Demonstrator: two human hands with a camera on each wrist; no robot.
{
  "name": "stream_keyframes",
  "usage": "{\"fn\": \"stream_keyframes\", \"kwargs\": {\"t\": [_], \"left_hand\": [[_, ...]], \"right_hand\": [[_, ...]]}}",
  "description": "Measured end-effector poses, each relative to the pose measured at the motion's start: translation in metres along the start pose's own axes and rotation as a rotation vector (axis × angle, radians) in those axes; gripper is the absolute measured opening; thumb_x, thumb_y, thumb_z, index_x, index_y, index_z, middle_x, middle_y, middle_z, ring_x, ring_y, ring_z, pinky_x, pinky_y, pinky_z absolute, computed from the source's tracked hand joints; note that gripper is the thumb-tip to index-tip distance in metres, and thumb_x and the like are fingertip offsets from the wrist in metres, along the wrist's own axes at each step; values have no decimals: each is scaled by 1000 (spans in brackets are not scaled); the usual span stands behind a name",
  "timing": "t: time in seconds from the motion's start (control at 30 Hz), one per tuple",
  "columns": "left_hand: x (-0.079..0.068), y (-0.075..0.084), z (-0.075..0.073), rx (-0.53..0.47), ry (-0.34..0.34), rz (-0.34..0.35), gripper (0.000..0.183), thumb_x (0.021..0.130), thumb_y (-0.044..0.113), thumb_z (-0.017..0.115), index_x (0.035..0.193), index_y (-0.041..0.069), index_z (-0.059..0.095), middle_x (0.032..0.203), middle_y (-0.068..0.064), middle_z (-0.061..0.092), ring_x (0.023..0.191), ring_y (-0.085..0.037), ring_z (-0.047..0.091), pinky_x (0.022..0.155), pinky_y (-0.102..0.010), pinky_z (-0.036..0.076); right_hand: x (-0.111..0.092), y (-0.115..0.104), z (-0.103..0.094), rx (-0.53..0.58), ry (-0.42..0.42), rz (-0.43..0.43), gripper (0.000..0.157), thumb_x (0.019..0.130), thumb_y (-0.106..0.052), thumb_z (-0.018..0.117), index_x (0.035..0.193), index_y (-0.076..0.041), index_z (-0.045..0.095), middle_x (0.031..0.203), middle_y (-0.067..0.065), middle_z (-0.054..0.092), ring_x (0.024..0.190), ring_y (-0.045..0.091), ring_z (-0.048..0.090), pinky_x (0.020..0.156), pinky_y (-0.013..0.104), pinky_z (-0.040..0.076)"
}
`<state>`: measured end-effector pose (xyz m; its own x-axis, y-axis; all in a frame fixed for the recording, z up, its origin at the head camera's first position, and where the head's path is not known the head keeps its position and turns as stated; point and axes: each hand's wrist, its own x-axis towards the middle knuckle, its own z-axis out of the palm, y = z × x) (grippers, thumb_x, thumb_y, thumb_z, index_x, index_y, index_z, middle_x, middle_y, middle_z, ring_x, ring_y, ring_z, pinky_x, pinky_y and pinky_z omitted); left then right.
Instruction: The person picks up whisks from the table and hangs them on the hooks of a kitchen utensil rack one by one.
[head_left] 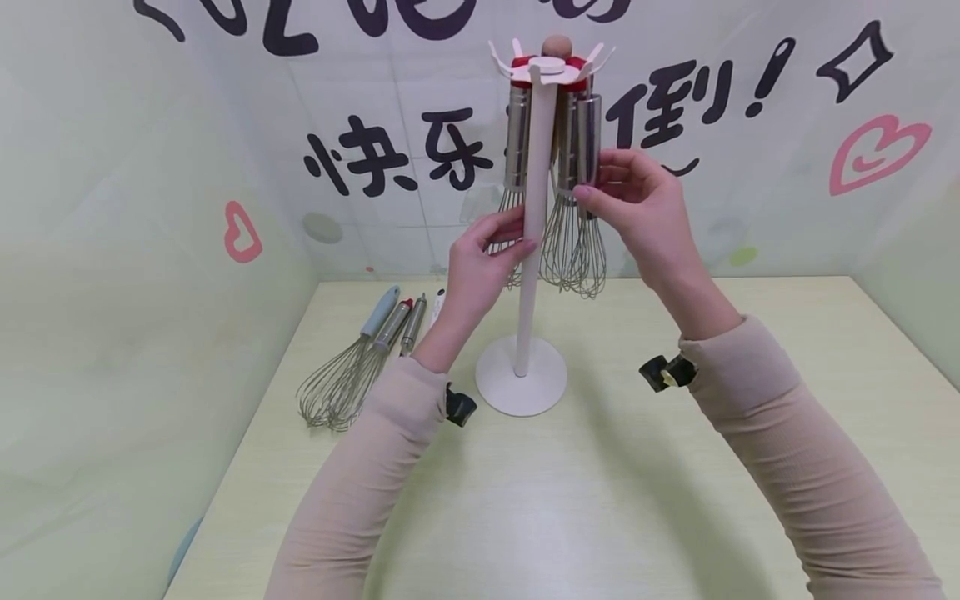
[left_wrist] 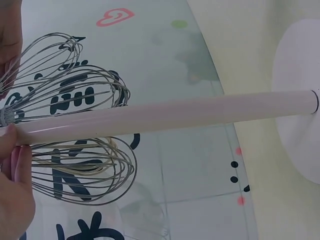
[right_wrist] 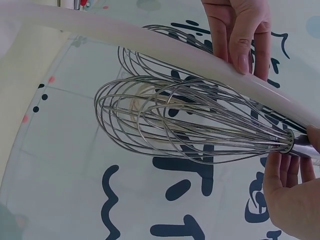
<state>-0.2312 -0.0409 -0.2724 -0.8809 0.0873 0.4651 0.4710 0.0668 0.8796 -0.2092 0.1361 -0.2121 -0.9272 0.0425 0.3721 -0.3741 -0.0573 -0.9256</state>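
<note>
Pinching pole (head_left: 529, 292) of white stand (head_left: 537, 158) with left grip (head_left: 480, 258): thumb on near side, fingers behind. Closed likewise with right grip (head_left: 648, 204), on steel handle of whisk (head_left: 589, 137); held near handle's lower end, thumb toward pole, fingers round the right. Held upright, wires down, just right of pole, top end just under hook ring (head_left: 551, 77). Can't tell if hooked or only held there.

Upright on bench (head_left: 487, 517), on round base (head_left: 525, 396). Also hanging wires-down around pole: left whisk (head_left: 516, 154) and middle whisk (head_left: 567, 137), close beside the held one. Red and tan ends (head_left: 557, 46) showing up at ring; hard to sort by owner.

Lying on bench, left of stand: blue whisk (head_left: 381, 310), red-tipped whisk (head_left: 393, 325), and another steel handle (head_left: 414, 321), partly hidden by left arm. Just beside that, partly covered too, white item (head_left: 437, 304), too little visible to name. Behind: printed wall sheet (head_left: 277, 125) with black characters and pink hearts. Beige on both sleeves (head_left: 787, 433).
</note>
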Motion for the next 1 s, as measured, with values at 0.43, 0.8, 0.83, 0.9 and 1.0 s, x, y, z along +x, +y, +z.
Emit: {"fn": "stream_keyframes", "kwargs": {"t": [0.43,0.8,0.83,0.9,1.0], "left_hand": [[-1,3,-12,50,-9,-50,39,84,1,69,123,2,62,118,-16,64,104,-25,63,89,-22,57],[-2,-2,-37,107,40,-45,34,90,10,65,123,3,61,110,-17,65,95,-12,62,84,-20,57],[-2,-4,-40,115,44,-49,34,90,11,64,123,3,60,110,-17,65,94,-11,61,84,-19,57],[-2,-8,-45,129,47,-65,34,91,12,63,124,3,60,109,-16,65,92,-10,61,83,-19,56],[-3,-15,-51,154,45,-109,35,92,12,62,125,2,58,111,-17,64,92,-12,61,83,-20,57]], "right_hand": [[1,-2,-2,-26,-19,-8,28,82,0,70,110,-6,65,90,-3,63,84,10,59,76,13,54],[2,-12,-7,-18,-7,-9,26,83,-4,70,109,-6,66,90,-1,63,84,11,62,78,14,56],[2,-14,-7,-18,-3,-11,26,83,-4,71,109,-6,66,89,-1,63,84,11,61,77,14,56],[3,-17,-8,-11,4,-22,25,83,-3,71,107,-7,66,88,-1,63,81,10,61,75,13,56],[5,-21,-10,-11,9,-41,24,83,-3,71,106,-8,66,87,-1,63,80,10,60,75,13,55]]}}
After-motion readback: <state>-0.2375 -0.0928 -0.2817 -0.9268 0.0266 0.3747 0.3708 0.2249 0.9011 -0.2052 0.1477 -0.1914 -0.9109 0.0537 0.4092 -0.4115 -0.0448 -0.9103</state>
